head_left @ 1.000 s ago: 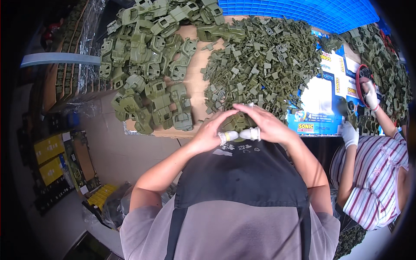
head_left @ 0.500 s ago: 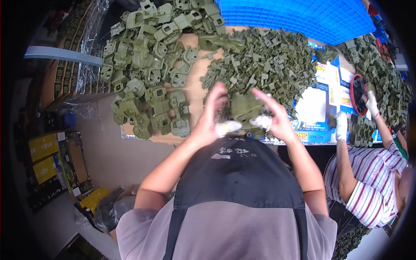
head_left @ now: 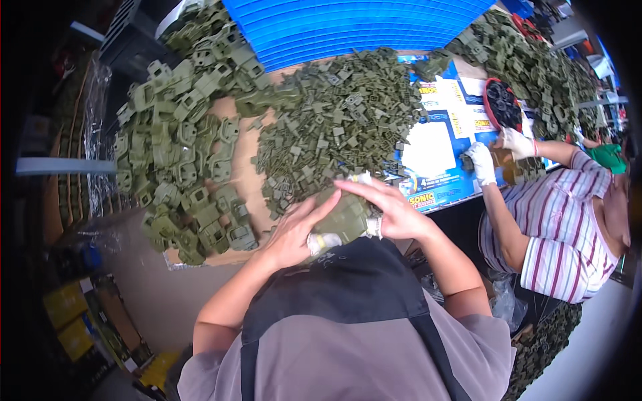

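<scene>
An olive-green plastic part, boxy and blurred, is held between my two hands close to the black apron. My left hand presses against its left side, fingers stretched up along it. Around the right side and far edge curls my right hand. White coverings wrap some fingertips of both hands. Just beyond my hands spreads a heap of small green plastic pieces. Farther left lies a pile of larger green molded shells, which look like toy vehicle bodies.
A blue plastic crate stands at the back. To the right, a person in a striped shirt works with white gloves near a red bowl of black parts. Printed cardboard covers that part of the table.
My hands have come together around the green part, having been wider apart on either side of it. The view has shifted and tilted. The co-worker's gloved hands have drawn closer together.
</scene>
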Action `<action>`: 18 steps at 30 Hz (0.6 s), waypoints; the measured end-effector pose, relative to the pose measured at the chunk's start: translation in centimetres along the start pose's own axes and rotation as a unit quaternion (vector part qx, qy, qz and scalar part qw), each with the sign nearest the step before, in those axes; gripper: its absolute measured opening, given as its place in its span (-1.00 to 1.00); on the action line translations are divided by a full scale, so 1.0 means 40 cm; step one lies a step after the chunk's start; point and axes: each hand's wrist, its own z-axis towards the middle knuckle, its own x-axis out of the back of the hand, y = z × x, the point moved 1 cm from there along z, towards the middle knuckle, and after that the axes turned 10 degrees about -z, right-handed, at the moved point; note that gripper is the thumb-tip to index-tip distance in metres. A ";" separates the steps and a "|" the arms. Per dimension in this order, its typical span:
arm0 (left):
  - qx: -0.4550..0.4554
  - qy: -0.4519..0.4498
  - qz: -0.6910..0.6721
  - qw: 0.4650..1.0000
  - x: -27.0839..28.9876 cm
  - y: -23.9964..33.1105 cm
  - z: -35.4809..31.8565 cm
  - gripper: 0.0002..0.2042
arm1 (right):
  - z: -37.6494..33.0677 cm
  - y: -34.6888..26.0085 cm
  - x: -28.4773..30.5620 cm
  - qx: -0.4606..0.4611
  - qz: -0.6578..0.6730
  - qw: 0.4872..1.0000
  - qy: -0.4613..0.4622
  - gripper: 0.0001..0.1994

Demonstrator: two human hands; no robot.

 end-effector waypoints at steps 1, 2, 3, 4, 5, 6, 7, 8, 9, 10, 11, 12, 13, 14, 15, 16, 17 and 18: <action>-0.032 0.023 0.048 0.998 0.008 -0.005 0.000 -0.16 | -0.015 -0.001 0.012 -0.029 -0.001 0.999 0.029 -0.32; -0.064 0.048 0.095 0.992 0.020 -0.013 -0.002 -0.11 | -0.032 -0.002 0.025 -0.057 -0.002 0.997 0.058 -0.34; -0.013 0.084 -0.059 0.995 0.041 -0.034 -0.012 0.07 | -0.061 0.012 0.024 -0.105 0.080 0.984 0.117 -0.35; 0.029 0.095 -0.196 0.976 0.046 -0.047 -0.025 0.17 | -0.087 0.043 0.004 -0.147 0.166 0.960 0.172 -0.35; 0.041 0.101 -0.252 0.961 0.029 -0.038 -0.032 0.12 | -0.102 0.080 -0.021 -0.172 0.322 0.912 0.187 -0.32; 0.055 0.105 -0.311 0.943 0.015 -0.022 -0.033 0.08 | -0.111 0.086 -0.035 -0.173 0.303 0.922 0.170 -0.31; 0.049 0.110 -0.264 0.957 0.021 -0.023 -0.031 0.03 | -0.117 0.089 -0.046 -0.175 0.283 0.931 0.152 -0.30; 0.043 0.116 -0.216 0.969 0.030 -0.027 -0.026 -0.02 | -0.120 0.091 -0.052 -0.176 0.263 0.939 0.134 -0.28; 0.033 0.121 -0.166 0.978 0.035 -0.028 -0.023 -0.07 | -0.122 0.094 -0.052 -0.180 0.245 0.943 0.136 -0.32; 0.043 0.119 -0.175 0.976 0.033 -0.031 -0.026 -0.12 | -0.124 0.098 -0.054 -0.172 0.249 0.942 0.147 -0.33; 0.052 0.117 -0.185 0.974 0.026 -0.038 -0.033 -0.17 | -0.126 0.105 -0.061 -0.164 0.253 0.941 0.156 -0.35; 0.061 0.116 -0.198 0.971 0.019 -0.048 -0.034 -0.22 | -0.128 0.113 -0.069 -0.157 0.255 0.940 0.165 -0.37; 0.071 0.109 -0.209 0.969 0.017 -0.060 -0.029 -0.23 | -0.124 0.122 -0.096 -0.188 0.270 0.927 0.179 -0.40; 0.081 0.103 -0.220 0.967 0.016 -0.078 -0.012 -0.23 | -0.126 0.134 -0.101 -0.205 0.238 0.930 0.191 -0.43; 0.098 0.107 -0.227 0.963 0.023 -0.096 -0.003 -0.23 | -0.121 0.150 -0.106 -0.218 0.211 0.932 0.196 -0.46; 0.124 0.097 -0.255 0.954 0.026 -0.101 0.024 -0.10 | -0.108 0.171 -0.124 -0.224 0.192 0.935 0.199 -0.48; 0.128 0.109 -0.252 0.953 0.032 -0.109 0.032 0.03 | -0.126 0.239 -0.127 -0.229 0.148 0.932 0.238 -0.51; 0.115 0.134 -0.221 0.959 0.058 -0.120 0.043 0.10 | -0.136 0.318 -0.109 -0.233 0.103 0.926 0.279 -0.53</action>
